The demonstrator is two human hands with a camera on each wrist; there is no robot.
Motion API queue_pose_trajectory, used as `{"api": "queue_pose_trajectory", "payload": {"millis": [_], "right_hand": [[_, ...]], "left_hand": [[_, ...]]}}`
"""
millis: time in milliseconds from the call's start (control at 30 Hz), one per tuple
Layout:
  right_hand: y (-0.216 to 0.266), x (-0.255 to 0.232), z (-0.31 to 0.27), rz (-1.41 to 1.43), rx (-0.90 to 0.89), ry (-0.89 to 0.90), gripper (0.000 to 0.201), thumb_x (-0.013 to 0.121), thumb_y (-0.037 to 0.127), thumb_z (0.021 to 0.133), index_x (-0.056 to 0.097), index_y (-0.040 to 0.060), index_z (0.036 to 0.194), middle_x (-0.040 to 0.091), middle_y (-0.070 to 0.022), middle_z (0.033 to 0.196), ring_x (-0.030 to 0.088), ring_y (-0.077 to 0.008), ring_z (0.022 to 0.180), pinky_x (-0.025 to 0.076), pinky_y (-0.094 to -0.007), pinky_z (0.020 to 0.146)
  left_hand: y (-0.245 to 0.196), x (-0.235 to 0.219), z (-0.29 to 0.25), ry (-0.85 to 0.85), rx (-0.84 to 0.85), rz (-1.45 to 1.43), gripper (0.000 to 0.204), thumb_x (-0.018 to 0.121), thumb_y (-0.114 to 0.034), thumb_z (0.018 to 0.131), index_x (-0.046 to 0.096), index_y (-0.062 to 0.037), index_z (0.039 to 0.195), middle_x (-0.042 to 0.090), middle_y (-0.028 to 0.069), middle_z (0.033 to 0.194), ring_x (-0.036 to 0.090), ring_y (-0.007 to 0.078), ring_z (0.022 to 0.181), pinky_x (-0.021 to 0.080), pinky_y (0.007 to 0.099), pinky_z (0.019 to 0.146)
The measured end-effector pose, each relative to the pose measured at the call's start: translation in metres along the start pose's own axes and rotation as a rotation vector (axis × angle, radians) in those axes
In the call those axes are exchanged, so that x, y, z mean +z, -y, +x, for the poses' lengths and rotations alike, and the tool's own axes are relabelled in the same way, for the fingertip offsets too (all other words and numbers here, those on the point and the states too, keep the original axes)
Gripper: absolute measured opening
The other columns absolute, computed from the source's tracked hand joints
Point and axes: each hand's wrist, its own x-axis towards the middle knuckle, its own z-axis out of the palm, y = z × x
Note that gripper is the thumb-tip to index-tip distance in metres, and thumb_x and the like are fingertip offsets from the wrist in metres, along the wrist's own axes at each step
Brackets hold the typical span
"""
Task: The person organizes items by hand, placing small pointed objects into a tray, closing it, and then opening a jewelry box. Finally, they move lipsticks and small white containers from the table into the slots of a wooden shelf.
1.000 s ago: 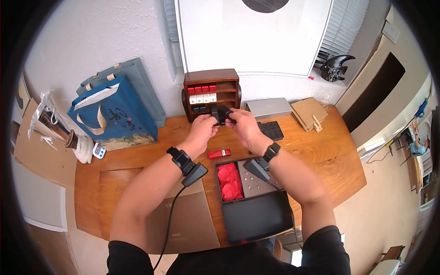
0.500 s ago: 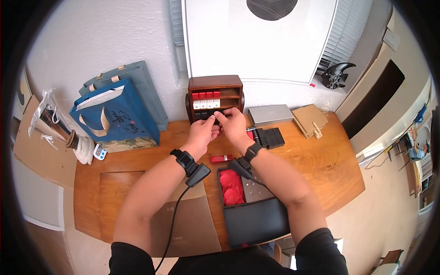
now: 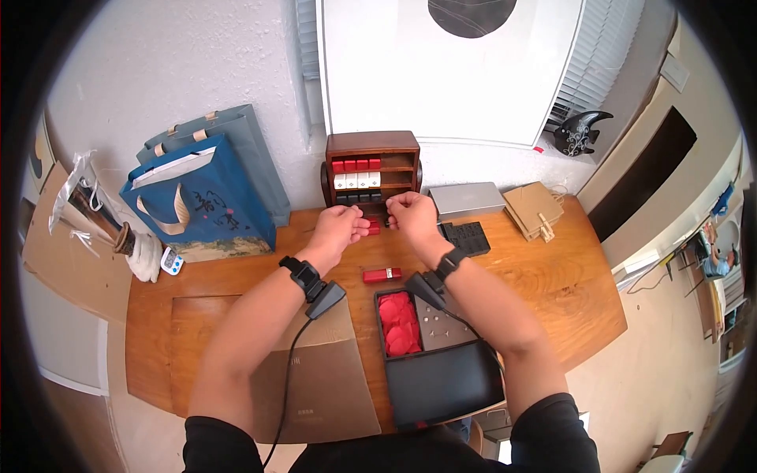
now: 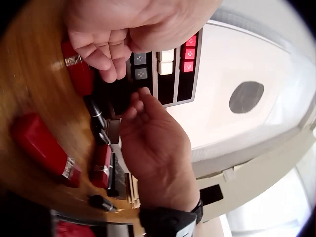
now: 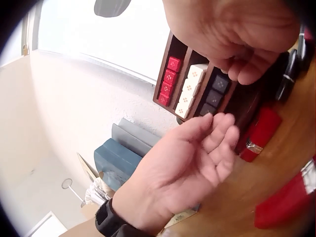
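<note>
Wooden rack [image 3: 374, 143] at upper centre of the frame holds red blocks [image 3: 356, 165], white blocks [image 3: 357, 180] and black blocks [image 5: 212, 96]; left hand [image 3: 337, 229] and right hand [image 3: 415, 219], both loosely curled, hover apart at its front.

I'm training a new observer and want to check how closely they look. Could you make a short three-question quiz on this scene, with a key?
1. Multiple choice: in the wooden rack, which cubes sit between the red cubes and the dark cubes?
A) green
B) white
C) yellow

2. True or false: the left hand is holding a cup.

3. Fill the gap: the blue paper bag stands to the person's ____ of the rack.

Key:
1. B, the white cubes.
2. False; its fingers are loosely curled, with no cup in them.
3. left
</note>
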Motion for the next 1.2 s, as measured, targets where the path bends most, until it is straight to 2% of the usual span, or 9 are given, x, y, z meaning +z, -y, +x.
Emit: {"api": "queue_pose_trajectory", "payload": {"millis": [67, 333, 433, 500, 633, 700, 867, 1000, 1200], "right_hand": [[-0.005, -0.017, -0.004, -0.06, -0.029, 0.054, 0.014, 0.07, 0.009, 0.093, 0.071, -0.005, 0.09, 0.069, -0.0082, 0.069, 0.064, -0.0125, 0.055, 0.051, -0.0286, 0.05], [-0.002, -0.084, -0.017, -0.325, 0.02, 0.08, 0.016, 0.073, 0.013, 0.091, 0.074, -0.0033, 0.092, 0.068, -0.0075, 0.067, 0.063, -0.0129, 0.057, 0.051, -0.0306, 0.054], [0.001, -0.106, -0.026, -0.37, -0.05, 0.048, 0.018, 0.074, 0.014, 0.09, 0.075, -0.004, 0.092, 0.071, -0.0093, 0.07, 0.065, -0.0132, 0.061, 0.053, -0.0309, 0.058], [0.006, -0.123, -0.034, -0.495, -0.076, 0.009, 0.017, 0.074, 0.013, 0.089, 0.076, -0.003, 0.093, 0.072, -0.0101, 0.073, 0.067, -0.0137, 0.065, 0.054, -0.0311, 0.061], [-0.001, -0.159, -0.047, -0.726, -0.303, -0.133, 0.017, 0.071, 0.011, 0.087, 0.076, -0.0005, 0.098, 0.074, -0.0162, 0.084, 0.072, -0.0264, 0.074, 0.057, -0.0366, 0.071], [-0.007, -0.175, -0.045, -0.807, -0.283, -0.14, 0.021, 0.072, 0.013, 0.087, 0.076, -0.0003, 0.103, 0.073, -0.0196, 0.096, 0.071, -0.0332, 0.088, 0.056, -0.0408, 0.081], [-0.008, -0.185, -0.054, -0.995, -0.298, -0.132, 0.032, 0.077, 0.018, 0.085, 0.073, 0.0003, 0.111, 0.067, -0.0238, 0.113, 0.064, -0.0389, 0.109, 0.052, -0.0444, 0.095], [-0.019, -0.187, -0.05, -0.992, -0.291, -0.116, 0.036, 0.077, 0.024, 0.085, 0.073, -0.0004, 0.112, 0.067, -0.0239, 0.112, 0.063, -0.0396, 0.108, 0.052, -0.0442, 0.095], [-0.003, -0.17, -0.051, -1.085, -0.166, -0.003, 0.063, 0.075, 0.047, 0.087, 0.067, -0.0069, 0.119, 0.065, -0.0284, 0.113, 0.063, -0.0408, 0.11, 0.051, -0.0431, 0.097]], "left_hand": [[-0.002, -0.011, -0.007, 0.027, 0.111, 0.301, 0.02, 0.057, -0.021, 0.104, 0.064, -0.0025, 0.107, 0.072, 0.0088, 0.099, 0.067, 0.0142, 0.089, 0.052, 0.0261, 0.074], [-0.005, -0.018, 0.008, -0.02, 0.363, 0.499, 0.018, 0.057, -0.014, 0.101, 0.066, 0.0001, 0.108, 0.072, 0.0069, 0.098, 0.066, 0.011, 0.087, 0.051, 0.0248, 0.072], [0.0, -0.016, 0.005, -0.032, 0.302, 0.528, 0.023, 0.06, -0.016, 0.098, 0.069, 0.0043, 0.104, 0.074, 0.0134, 0.101, 0.07, 0.0187, 0.089, 0.055, 0.0306, 0.08], [0.005, -0.018, 0.0, -0.047, 0.418, 0.789, 0.02, 0.064, -0.016, 0.094, 0.071, 0.0, 0.103, 0.074, 0.0144, 0.1, 0.071, 0.0286, 0.087, 0.056, 0.0365, 0.08], [0.015, -0.014, -0.006, -0.049, 0.64, 1.093, 0.017, 0.068, -0.015, 0.089, 0.072, -0.0035, 0.102, 0.072, 0.0152, 0.098, 0.068, 0.0361, 0.091, 0.056, 0.0431, 0.083], [0.015, -0.011, -0.006, -0.058, 0.722, 1.217, 0.019, 0.071, -0.012, 0.085, 0.071, -0.0032, 0.102, 0.068, 0.0165, 0.101, 0.065, 0.0376, 0.1, 0.055, 0.0468, 0.086], [0.009, 0.003, -0.014, -0.039, 0.669, 1.402, 0.024, 0.07, -0.012, 0.084, 0.069, -0.0015, 0.106, 0.064, 0.0192, 0.112, 0.061, 0.038, 0.111, 0.054, 0.048, 0.089], [0.009, 0.006, -0.017, -0.015, 0.597, 1.486, 0.035, 0.07, -0.012, 0.083, 0.069, 0.0001, 0.115, 0.063, 0.0202, 0.113, 0.06, 0.039, 0.111, 0.052, 0.0468, 0.096], [0.007, 0.009, -0.021, 0.026, 0.612, 1.587, 0.029, 0.067, -0.013, 0.083, 0.068, -0.0007, 0.11, 0.062, 0.0186, 0.115, 0.06, 0.0369, 0.113, 0.054, 0.0505, 0.091]]}}
